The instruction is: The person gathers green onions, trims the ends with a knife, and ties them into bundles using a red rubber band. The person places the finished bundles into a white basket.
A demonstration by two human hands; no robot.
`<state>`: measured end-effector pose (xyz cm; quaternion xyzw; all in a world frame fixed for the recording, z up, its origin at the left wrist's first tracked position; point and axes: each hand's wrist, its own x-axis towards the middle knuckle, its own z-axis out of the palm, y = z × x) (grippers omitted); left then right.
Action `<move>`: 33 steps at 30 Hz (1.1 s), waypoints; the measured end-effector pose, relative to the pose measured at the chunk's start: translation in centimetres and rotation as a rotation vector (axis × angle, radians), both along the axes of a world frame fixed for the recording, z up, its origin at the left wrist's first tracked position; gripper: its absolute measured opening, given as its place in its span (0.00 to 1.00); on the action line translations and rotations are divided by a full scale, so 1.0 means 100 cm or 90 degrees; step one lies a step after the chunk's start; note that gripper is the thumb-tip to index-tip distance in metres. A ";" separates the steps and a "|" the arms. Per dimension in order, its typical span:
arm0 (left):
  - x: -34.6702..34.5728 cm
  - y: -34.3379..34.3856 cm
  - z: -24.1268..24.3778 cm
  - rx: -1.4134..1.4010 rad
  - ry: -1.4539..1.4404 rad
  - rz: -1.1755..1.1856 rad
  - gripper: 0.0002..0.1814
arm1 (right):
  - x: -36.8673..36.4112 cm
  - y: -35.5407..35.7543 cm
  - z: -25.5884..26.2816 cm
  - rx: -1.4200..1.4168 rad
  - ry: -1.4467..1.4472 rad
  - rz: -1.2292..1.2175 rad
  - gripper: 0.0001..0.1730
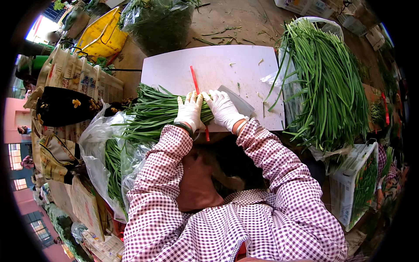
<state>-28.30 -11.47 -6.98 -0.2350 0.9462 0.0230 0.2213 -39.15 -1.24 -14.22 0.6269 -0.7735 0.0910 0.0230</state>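
Observation:
A bunch of long green garlic chives lies crosswise on a white board. My left hand, in a white glove, grips the bunch near its right end. Close beside it, my right hand, also gloved, closes over that end, with the fingertips of both hands nearly meeting. Under the bunch runs a red tie strip, showing above and below it. A flat grey rectangular piece, possibly a blade, rests on the board by my right hand. The stem ends are hidden under my hands.
A large heap of garlic chives stands right of the board. At left, a plastic bag holds more chives, near a stacked crate. Beyond the board are a full bag of greens and a yellow basket. A white crate sits lower right.

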 end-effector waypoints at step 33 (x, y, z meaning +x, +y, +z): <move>0.004 -0.032 -0.023 0.083 0.128 -0.042 0.50 | 0.026 0.016 0.036 -0.223 0.067 0.063 0.27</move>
